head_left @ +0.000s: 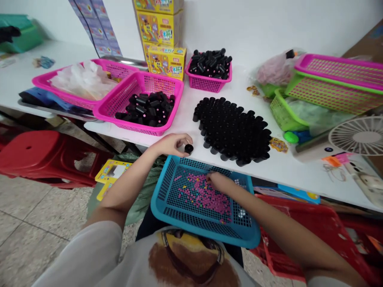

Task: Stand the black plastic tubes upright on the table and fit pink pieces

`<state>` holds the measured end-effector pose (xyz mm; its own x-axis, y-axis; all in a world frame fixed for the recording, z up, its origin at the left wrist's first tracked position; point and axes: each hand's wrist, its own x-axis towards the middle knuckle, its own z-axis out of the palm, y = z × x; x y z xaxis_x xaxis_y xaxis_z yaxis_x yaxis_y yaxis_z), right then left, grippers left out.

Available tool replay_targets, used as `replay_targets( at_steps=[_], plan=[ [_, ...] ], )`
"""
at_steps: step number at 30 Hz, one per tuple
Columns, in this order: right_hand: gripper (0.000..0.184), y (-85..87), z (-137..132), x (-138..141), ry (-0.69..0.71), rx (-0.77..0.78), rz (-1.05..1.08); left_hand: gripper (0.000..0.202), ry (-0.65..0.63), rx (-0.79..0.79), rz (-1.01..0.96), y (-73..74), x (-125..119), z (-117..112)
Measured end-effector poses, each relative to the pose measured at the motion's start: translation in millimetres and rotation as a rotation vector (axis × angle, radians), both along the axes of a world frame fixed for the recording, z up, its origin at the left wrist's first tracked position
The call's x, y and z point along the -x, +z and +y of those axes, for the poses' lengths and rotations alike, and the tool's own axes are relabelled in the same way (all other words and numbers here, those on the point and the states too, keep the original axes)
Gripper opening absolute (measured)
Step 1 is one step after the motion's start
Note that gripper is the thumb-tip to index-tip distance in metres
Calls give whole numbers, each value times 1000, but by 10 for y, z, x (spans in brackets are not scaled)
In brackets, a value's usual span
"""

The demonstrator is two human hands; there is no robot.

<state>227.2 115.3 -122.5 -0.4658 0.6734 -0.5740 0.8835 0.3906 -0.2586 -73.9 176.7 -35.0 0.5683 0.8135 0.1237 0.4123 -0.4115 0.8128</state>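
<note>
At the table's front edge my left hand is closed around a small black cup, its round open end facing up. My right hand reaches down into a blue basket on my lap. Its fingers are drawn together among small pink pieces with a few yellow ones mixed in; what they pinch is too small to make out. Right of my left hand, many black cups stand upright in a tight block on the white table.
A pink basket of loose black cups stands left, beside another pink basket with a white plastic bag. Behind are yellow boxes and a smaller pink basket of cups. Green baskets and a fan are right; a red stool is left.
</note>
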Motion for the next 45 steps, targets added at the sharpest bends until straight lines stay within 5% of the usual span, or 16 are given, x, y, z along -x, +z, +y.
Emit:
replay_targets(
  at_steps=[7,16,21,25,36,40,45],
  plan=[
    [8,108,33,-76,-159,50,183,40,-7,-14,-52,-17,6,-7],
    [29,130,-70,76,-390,89,569,41,-43,-17,-93,-40,8,51],
    [17,41,31,261,-371,38,580,39,-48,6,-133,0,-4,35],
    [24,-10,82,367,-336,-95,537,40,-41,18,-144,-15,-9,40],
    [19,71,-95,505,-12,-75,485,41,-56,17,-163,-97,-2,74],
    [13,333,-189,544,-15,-89,503,45,-70,-3,-136,-95,13,86],
    [20,952,-252,621,-72,-302,748,54,-86,-22,-102,-121,44,123]
  ],
)
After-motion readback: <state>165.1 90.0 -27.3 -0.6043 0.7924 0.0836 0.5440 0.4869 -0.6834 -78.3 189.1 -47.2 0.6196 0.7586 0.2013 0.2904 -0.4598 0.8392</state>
